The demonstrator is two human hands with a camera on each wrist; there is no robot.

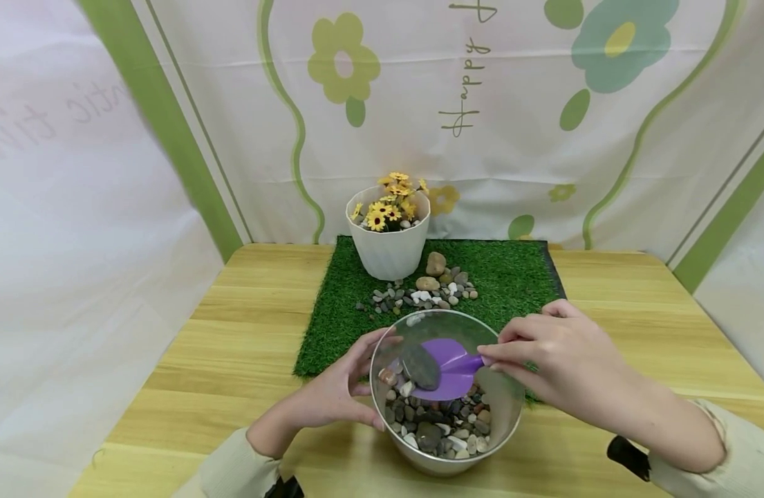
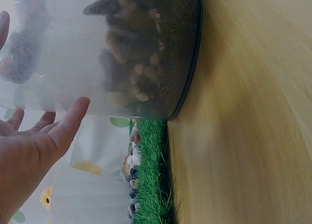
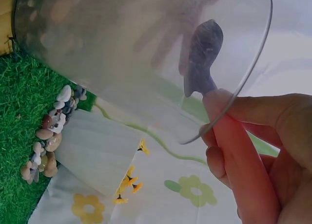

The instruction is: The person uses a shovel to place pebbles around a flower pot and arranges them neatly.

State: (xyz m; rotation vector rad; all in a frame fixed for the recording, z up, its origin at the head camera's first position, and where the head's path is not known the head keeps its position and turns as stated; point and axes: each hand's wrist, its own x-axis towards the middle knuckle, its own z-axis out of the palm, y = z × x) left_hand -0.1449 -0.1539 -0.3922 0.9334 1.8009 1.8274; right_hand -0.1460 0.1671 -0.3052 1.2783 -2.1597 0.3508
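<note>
A clear, frosted-looking bucket (image 1: 506, 415) stands on the table, with many pebbles (image 1: 428, 437) in its lower part. Over its opening, my right hand (image 1: 562, 353) grips a small purple shovel (image 1: 453, 384) by the handle, which looks reddish in the right wrist view (image 3: 243, 170). A large dark grey stone (image 1: 420, 366) lies on the shovel's blade, with smaller white and reddish stones beside it. My left hand (image 1: 341, 391) rests against the bucket's left side, fingers spread along the far side and thumb (image 2: 75, 117) toward the near side.
Beyond the bucket lies a green turf mat (image 1: 332, 332). On it stand a white ribbed pot (image 1: 390, 252) with yellow flowers (image 1: 382, 214) and a loose pile of pebbles (image 1: 428, 297). A printed cloth (image 1: 525, 173) hangs behind the wooden table (image 1: 245, 346).
</note>
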